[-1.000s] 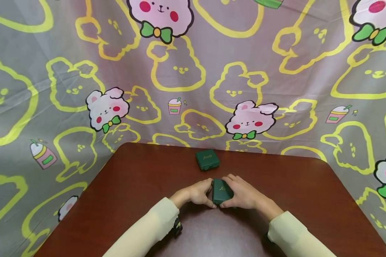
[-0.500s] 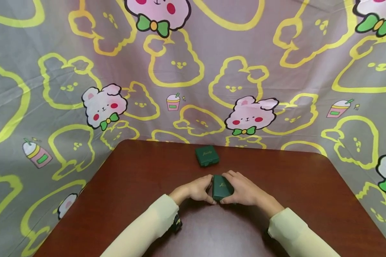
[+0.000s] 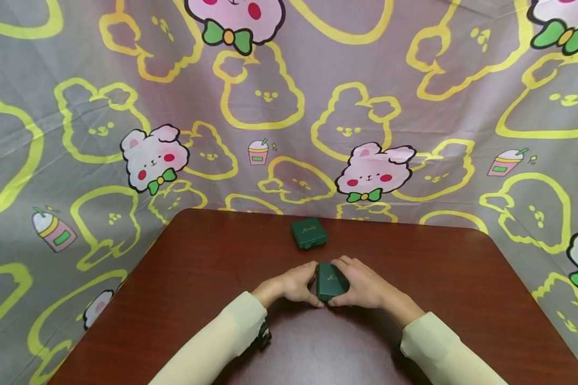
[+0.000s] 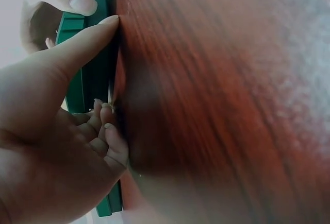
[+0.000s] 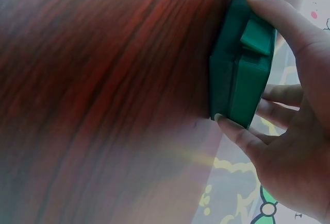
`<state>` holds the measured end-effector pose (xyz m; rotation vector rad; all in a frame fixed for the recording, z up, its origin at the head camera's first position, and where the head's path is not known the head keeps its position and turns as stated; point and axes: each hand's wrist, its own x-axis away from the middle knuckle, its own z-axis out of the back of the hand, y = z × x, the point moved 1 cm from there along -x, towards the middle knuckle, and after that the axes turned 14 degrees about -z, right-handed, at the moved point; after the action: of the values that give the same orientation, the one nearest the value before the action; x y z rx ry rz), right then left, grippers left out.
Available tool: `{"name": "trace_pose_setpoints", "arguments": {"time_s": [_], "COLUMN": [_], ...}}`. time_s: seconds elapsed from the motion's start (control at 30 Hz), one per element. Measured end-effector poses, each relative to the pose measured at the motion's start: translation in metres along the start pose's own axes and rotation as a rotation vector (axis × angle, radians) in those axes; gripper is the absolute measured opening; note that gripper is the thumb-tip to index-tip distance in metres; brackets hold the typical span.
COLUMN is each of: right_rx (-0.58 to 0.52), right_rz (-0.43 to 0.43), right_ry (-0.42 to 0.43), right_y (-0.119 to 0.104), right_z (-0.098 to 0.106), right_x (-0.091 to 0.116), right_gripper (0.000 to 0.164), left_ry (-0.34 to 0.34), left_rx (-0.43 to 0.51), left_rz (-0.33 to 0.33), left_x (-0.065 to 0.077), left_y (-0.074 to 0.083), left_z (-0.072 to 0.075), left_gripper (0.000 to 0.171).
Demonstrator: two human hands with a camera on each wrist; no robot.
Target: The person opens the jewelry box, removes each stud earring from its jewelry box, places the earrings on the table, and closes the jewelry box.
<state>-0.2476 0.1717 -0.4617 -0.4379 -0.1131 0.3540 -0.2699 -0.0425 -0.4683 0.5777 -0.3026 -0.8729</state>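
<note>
A small green box point(image 3: 329, 287) with gold lettering on its lid lies on the table between both hands. My left hand point(image 3: 296, 284) holds its left side, the thumb at the front corner and the fingers curled toward the far side. From the right, my right hand point(image 3: 366, 284) grips the box, thumb in front and fingers around the back, covering part of the lid. In the right wrist view a raised tab shows on the front of the box point(image 5: 240, 80), and the lid looks closed. The two thumb tips nearly meet.
A second green box point(image 3: 309, 233) with similar gold lettering sits farther back on the brown wooden table point(image 3: 212, 251). A patterned cloth point(image 3: 289, 144) hangs behind the table and along its sides.
The camera view has tilted slightly, so everything sits a little higher in the picture. Both hands keep the same hold on the box, and the second box stays where it was.
</note>
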Motion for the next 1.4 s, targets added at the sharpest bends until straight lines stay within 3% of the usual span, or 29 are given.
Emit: {"name": "trace_pose_setpoints", "arguments": {"time_s": [0.2,1.4], "right_rx": [-0.002,-0.019], "right_rz": [-0.007,-0.026], "right_ry": [0.0,0.002], "right_y": [-0.001,-0.004], "right_z": [-0.001,0.011], "right_x": [0.0,0.002], "right_gripper": [0.091,0.091], "left_ry": [-0.027,0.005], "left_rx": [0.015,0.069], "left_rz": [-0.005,-0.026], "left_x": [0.002,-0.001], "left_y": [0.0,-0.001], "left_z": [0.002,0.002], "left_gripper": [0.08,0.074]}}
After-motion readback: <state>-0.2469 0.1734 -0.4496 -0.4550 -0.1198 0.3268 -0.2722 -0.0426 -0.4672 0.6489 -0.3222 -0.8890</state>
